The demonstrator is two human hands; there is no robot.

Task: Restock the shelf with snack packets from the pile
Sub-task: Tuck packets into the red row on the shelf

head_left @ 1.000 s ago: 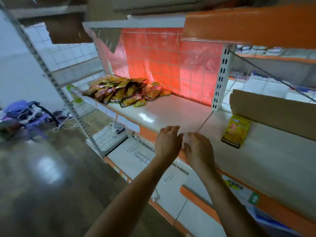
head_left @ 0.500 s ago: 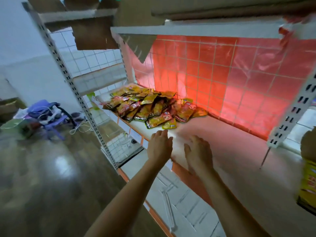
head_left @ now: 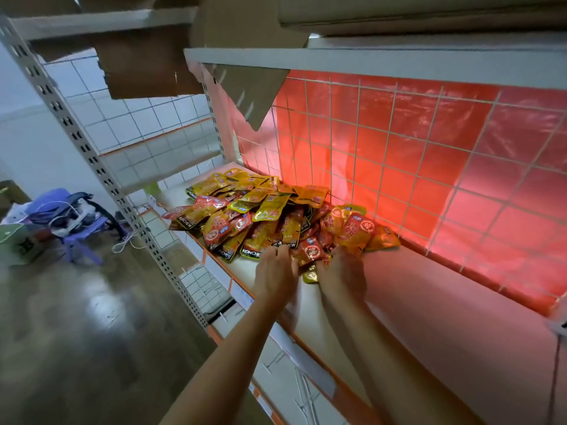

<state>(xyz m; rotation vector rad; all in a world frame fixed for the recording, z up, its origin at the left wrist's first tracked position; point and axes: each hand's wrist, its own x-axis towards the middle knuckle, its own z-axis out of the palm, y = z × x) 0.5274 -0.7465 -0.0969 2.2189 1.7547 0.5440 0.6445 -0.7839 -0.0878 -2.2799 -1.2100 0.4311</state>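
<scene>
Our left hand and right hand: palms down, fingertips touching the near edge of the pile of snack packets; whether any packet is pinched we cannot tell. Pile lies on the white shelf, against the red-backed wire grid.

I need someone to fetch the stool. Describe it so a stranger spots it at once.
Start from the grey perforated metal upright at the left end of the shelving, then look past it across the glossy brown floor. There stands a small purple plastic stool, piled with clothing and white cables. It is the only purple item, beside a white cardboard box.
</scene>
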